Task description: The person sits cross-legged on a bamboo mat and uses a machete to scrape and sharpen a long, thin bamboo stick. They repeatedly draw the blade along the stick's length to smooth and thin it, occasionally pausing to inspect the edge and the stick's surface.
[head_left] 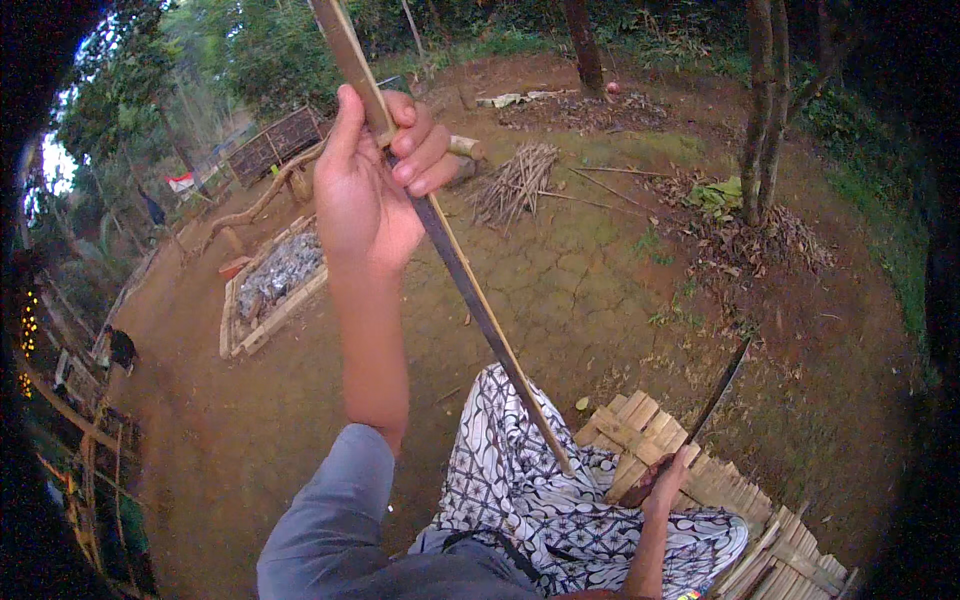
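My left hand point(372, 190) is raised in front of me, its fingers closed around a long, flat bamboo strip point(468, 283). The strip slants from beyond the top edge down to my lap, with one side dark and one edge pale. Low on the right, my right hand point(664, 486) grips the handle of a machete point(716, 398). Its dark blade points up and away to the right, apart from the strip. Under that hand are my black-and-white patterned trousers point(510, 470) and a slatted bamboo seat point(715, 482).
A wood-framed bed of ash point(283, 272) lies ahead on the left, before a woven bamboo structure point(275, 145). A pile of thin sticks point(515, 186) is on the bare earth. Tree trunks point(765, 120) rise from dry leaves at the right.
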`<state>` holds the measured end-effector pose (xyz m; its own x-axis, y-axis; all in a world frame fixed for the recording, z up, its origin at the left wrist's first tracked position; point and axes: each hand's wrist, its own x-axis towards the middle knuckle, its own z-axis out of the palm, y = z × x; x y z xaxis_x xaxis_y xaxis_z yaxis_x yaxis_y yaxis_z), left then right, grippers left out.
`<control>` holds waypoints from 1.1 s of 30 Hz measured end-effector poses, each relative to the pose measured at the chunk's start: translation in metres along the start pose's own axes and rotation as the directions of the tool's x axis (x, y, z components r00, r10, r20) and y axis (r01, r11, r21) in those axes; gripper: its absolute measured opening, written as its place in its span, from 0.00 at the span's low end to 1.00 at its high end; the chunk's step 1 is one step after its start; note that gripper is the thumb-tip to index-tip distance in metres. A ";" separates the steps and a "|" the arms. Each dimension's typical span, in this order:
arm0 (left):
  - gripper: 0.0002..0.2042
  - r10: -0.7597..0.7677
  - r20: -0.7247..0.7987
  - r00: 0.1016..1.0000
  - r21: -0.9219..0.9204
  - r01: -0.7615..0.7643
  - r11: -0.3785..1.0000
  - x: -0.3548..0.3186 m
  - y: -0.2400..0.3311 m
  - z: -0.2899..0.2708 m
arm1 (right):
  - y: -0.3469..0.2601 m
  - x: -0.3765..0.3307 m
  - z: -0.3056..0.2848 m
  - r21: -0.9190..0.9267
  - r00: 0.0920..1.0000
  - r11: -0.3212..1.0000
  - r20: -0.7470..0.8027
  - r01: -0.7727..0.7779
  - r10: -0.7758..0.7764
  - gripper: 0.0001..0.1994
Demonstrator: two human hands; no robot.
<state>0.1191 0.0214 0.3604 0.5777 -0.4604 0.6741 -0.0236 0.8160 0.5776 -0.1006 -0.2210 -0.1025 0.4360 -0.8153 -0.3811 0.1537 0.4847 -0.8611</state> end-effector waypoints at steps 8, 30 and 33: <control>0.17 -0.183 0.280 0.942 -0.140 0.229 0.963 0.021 -0.006 -0.009 | -0.010 -0.011 0.006 0.005 0.999 0.999 -0.009 -0.042 0.042 0.25; 0.26 -0.341 0.482 0.807 -0.267 0.506 0.820 0.013 -0.078 -0.011 | -0.002 -0.006 0.002 -0.068 0.998 0.997 0.055 0.034 -0.031 0.25; 0.26 -0.352 0.488 0.799 -0.253 0.515 0.819 0.011 -0.086 -0.008 | -0.005 -0.007 0.003 -0.067 0.999 0.998 0.034 0.018 -0.015 0.25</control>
<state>0.1340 -0.0509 0.3141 0.0717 -0.8255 0.5598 0.4851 0.5193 0.7036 -0.1018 -0.2165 -0.0948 0.4636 -0.8113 -0.3562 0.1016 0.4480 -0.8882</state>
